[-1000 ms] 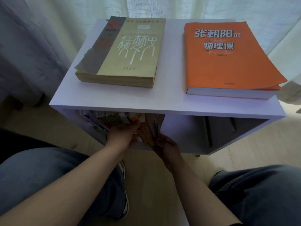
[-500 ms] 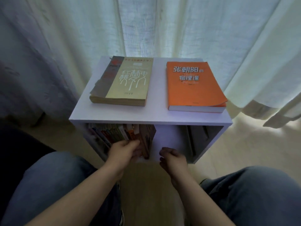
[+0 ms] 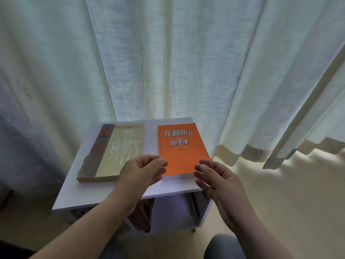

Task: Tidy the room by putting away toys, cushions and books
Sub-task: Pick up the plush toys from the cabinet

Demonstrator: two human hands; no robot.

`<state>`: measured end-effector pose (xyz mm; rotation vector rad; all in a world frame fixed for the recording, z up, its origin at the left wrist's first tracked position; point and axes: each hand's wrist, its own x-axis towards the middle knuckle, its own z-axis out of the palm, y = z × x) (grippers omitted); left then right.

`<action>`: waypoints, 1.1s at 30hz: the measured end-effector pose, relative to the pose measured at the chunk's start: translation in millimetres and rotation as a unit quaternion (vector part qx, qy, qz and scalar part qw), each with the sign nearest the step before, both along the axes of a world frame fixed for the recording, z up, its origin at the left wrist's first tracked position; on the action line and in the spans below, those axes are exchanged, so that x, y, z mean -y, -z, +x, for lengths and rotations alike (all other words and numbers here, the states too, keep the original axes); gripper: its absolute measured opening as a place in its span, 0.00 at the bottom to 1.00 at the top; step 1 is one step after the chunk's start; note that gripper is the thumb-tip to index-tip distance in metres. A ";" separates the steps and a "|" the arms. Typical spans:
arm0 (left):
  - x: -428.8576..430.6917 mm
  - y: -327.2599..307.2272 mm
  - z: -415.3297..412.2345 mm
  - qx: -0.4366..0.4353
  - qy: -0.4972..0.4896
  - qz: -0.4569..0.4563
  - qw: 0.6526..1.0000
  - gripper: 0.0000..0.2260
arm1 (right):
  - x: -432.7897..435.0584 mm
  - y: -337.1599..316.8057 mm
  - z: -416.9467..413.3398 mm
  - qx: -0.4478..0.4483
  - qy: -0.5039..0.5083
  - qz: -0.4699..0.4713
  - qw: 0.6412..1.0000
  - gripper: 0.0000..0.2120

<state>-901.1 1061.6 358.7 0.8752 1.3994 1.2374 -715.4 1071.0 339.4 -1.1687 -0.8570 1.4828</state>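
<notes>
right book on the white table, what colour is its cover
Bright orange, with white and dark characters. The book shows best in the head view, the only one.

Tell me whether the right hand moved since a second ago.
Yes. The right hand rose from the opening under the white shelf top to the near right corner of the orange book.

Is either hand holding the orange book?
No, the left hand and right hand hover empty while the orange book lies flat on the white cabinet.
</notes>
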 end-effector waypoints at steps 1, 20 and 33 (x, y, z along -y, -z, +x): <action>-13.8 -9.1 3.4 -0.007 0.016 0.009 1.000 0.05 | -13.2 -9.5 4.7 0.007 0.014 0.008 1.000 0.08; -176.6 -254.3 130.8 -0.056 0.205 0.030 0.977 0.05 | -114.9 -262.7 138.7 0.026 0.244 0.008 0.970 0.06; -104.3 -520.2 400.3 -0.051 0.418 0.070 0.904 0.03 | 43.5 -529.7 369.9 0.041 0.469 0.048 0.881 0.05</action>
